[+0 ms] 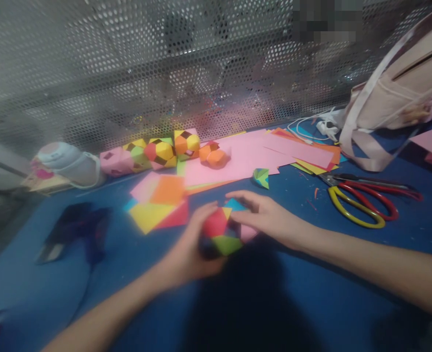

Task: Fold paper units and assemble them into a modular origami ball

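Head cam view, kinda blurry, so bear with me. Closest up is the left hand (192, 252), fingers and thumb curled around the near-left side of a multicolored paper ball (227, 244), so yeah, it's got a grip on it. Right hand (269, 212) has the other side, with fingers and thumb grasping it by the blue bit up top; can't tell how tightly. Ball's between the two hands, roughly mid-picture, showing red, green, pink, blue and a bit of yellow over the blue table (318, 293).

Off to the left lies a dark tool (74, 230) with a cord, too smeared to read better. Just beyond the left hand there's a loose spread of colored squares (157, 205). Over on the right, scissors (364, 225) with yellow and red handles, plus a small green piece (261, 178) just past the right hand.

Further back: a row of balls (160, 154) in pink, yellow, green and red, an orange one at its right end, next to some big pink sheets (245, 151). White bottle (71, 164) far left, white cable (328, 129) and pale bag (395, 98) far right, perforated metal panel (127, 73) behind it all.
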Demonstrator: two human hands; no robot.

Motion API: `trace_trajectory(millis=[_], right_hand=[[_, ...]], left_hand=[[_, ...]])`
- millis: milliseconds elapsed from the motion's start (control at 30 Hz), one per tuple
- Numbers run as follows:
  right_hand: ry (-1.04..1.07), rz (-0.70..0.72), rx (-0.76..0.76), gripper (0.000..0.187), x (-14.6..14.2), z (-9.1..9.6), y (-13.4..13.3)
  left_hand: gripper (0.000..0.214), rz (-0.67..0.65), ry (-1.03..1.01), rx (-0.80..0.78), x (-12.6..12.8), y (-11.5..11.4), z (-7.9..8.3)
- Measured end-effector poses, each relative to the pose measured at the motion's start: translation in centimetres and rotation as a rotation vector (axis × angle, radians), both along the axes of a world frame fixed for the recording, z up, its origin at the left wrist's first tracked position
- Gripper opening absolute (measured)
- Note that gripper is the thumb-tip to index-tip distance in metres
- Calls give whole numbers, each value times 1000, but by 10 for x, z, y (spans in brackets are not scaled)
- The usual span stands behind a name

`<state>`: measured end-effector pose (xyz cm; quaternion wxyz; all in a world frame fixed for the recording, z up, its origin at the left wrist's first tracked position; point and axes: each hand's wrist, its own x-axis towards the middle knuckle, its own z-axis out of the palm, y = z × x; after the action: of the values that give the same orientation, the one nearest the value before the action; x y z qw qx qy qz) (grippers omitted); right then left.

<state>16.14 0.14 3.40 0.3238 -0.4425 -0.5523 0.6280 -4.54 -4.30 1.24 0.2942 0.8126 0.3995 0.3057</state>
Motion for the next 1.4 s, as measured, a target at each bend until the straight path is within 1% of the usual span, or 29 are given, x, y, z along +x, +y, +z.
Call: trace_trajectory(millis=[133,333,533,667,800,900,1000,1133,1267,1400], right_hand=[[26,-78,36,42,-1,-6,-4],[70,-107,77,41,-2,-11,-9],[85,-166,96,39,-5,-19,-10],[140,-173,70,38,-6,-16,-12],[129,-147,20,41,-5,-11,-15],[129,-150,10,40,-5,-10,-16],[118,-149,11,38,-5,-10,-16],[91,-173,68,33,-6,-7,-17],[25,-164,4,33,-8,-5,-18],[48,-179,-8,28,-8,-4,-18]], left_hand=[[84,7,-39,7,3,0,-4],[83,2,-63,-12,6,0,0],[81,28,-64,18,11,-1,-1],[82,33,-87,27,13,-2,-3],[80,37,-99,27,13,-2,-3],[81,32,-108,37,12,-2,-4],[82,27,-106,67,13,-2,-5],[84,16,-86,113,12,-2,-7],[85,-4,-88,163,12,-3,-11],[85,20,-45,209,12,-5,-15]])
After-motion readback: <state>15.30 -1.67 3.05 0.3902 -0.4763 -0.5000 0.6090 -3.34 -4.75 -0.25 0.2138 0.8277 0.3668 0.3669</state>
